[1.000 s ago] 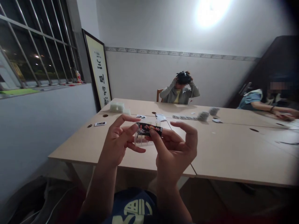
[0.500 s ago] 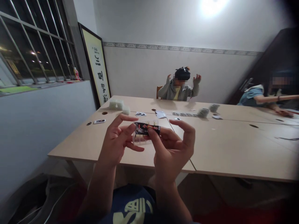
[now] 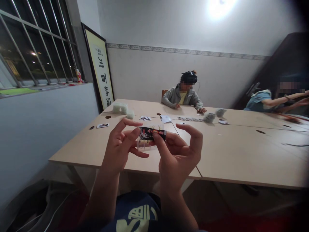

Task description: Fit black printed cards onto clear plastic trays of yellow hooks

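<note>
Above the table's near edge, a small clear plastic box (image 3: 144,145) is held between my two hands. Small gold-coloured items show through its wall, too small to name. A black printed label (image 3: 147,131) with white and red markings lies across the box's upper face. My left hand (image 3: 119,143) grips the left end, thumb on the label's edge and index finger stretched out above. On the right, my right hand (image 3: 180,151) presses its thumb on the label, with fingers behind the box and the index finger raised and curved. Whether the label is fully stuck down I cannot tell.
Pale clear boxes (image 3: 120,108) are stacked at the back left of the table (image 3: 231,151). Labels (image 3: 103,125), cards (image 3: 145,118) and white paper (image 3: 166,119) lie beyond my hands. A row of small boxes (image 3: 190,119) leads to stacks (image 3: 209,117). Two people sit around the table.
My hands and the box stay almost still. The person opposite has lowered both hands from the head to the table. The person at right has shifted their arms.
</note>
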Available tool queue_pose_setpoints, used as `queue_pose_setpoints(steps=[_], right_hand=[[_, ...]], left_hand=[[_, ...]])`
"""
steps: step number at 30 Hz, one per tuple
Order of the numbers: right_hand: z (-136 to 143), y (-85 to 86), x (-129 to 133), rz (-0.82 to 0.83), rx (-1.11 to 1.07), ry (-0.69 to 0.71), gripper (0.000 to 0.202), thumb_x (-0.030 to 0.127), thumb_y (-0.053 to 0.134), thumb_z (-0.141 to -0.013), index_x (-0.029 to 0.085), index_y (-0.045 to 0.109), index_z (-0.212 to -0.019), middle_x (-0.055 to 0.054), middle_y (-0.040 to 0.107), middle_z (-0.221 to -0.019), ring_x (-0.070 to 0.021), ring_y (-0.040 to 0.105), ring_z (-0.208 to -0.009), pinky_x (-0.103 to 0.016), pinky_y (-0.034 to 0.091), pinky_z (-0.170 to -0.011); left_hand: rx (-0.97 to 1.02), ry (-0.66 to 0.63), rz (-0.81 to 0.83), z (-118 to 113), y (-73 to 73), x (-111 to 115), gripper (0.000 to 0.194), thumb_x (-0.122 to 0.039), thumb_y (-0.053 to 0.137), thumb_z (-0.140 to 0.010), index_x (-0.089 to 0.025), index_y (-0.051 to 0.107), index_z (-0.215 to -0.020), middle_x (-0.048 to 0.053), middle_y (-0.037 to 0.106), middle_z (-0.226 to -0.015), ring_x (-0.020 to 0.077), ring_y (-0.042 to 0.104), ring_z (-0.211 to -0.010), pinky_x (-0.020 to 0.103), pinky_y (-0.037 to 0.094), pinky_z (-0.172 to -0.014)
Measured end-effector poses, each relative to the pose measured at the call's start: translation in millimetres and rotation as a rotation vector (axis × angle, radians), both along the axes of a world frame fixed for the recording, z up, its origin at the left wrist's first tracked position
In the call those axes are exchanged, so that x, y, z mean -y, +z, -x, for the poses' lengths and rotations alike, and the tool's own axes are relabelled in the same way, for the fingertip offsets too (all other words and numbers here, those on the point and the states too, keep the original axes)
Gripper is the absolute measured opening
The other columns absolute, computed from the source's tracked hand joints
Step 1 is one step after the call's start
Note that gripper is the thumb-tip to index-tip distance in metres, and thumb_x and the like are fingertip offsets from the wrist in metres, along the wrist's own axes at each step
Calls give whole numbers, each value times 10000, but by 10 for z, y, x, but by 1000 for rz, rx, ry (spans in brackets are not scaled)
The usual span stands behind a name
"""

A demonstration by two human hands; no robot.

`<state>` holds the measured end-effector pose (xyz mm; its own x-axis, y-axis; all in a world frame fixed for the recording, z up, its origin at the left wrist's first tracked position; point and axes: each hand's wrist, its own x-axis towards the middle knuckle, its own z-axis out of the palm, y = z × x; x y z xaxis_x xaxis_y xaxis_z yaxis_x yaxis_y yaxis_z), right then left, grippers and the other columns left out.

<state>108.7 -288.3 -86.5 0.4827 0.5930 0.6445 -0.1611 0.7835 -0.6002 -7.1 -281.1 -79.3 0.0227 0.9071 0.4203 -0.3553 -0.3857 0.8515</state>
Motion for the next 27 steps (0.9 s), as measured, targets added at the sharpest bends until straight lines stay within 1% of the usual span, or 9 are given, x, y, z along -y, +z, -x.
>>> queue_pose_setpoints(steps=[4, 9, 14, 18, 21, 27], right_hand=[[1, -3, 7, 3, 3, 16, 437, 77, 783, -759, 270, 550, -1074, 72, 757, -727, -143, 760, -594, -221, 647, -560], [-10, -4, 12, 4, -23, 48, 446, 74, 779, -761, 273, 545, -1084, 68, 772, -738, -143, 764, -597, -216, 652, -564], [-13, 11, 25, -10, -28, 70, 438, 57, 773, -755, 264, 545, -1067, 81, 779, -738, -135, 765, -586, -205, 655, -565], [-9, 15, 17, -10, -30, 67, 435, 47, 769, -752, 260, 552, -1063, 82, 781, -741, -137, 769, -590, -201, 652, -558], [-10, 11, 7, -9, -29, 74, 432, 43, 769, -750, 259, 554, -1056, 77, 784, -739, -138, 773, -605, -193, 647, -558], [-25, 7, 5, -7, -26, 53, 425, 45, 763, -747, 256, 556, -1052, 78, 781, -736, -135, 765, -582, -201, 653, -558]], left_hand=[[-5, -6, -7, 6, 8, 7, 338, -440, 829, -813, -214, 636, -974, 7, 810, -830, 262, 801, -660, 282, 657, -439], [-5, -4, -23, 8, -2, -6, 333, -439, 819, -822, -210, 636, -979, 1, 805, -790, 248, 792, -614, 272, 651, -433], [-27, 2, -26, 0, -15, -2, 295, -412, 783, -866, -213, 618, -1007, 8, 808, -818, 236, 793, -617, 262, 652, -444], [-28, 10, -37, -11, -13, -3, 286, -417, 778, -868, -217, 611, -987, 6, 805, -800, 235, 788, -595, 260, 648, -433], [-17, 13, -36, -18, -18, -10, 261, -403, 772, -880, -220, 615, -978, -9, 806, -800, 210, 777, -563, 256, 646, -427], [-6, -4, -41, -13, -30, -9, 228, -375, 769, -895, -220, 633, -991, -31, 807, -796, 186, 776, -572, 255, 655, -443]])
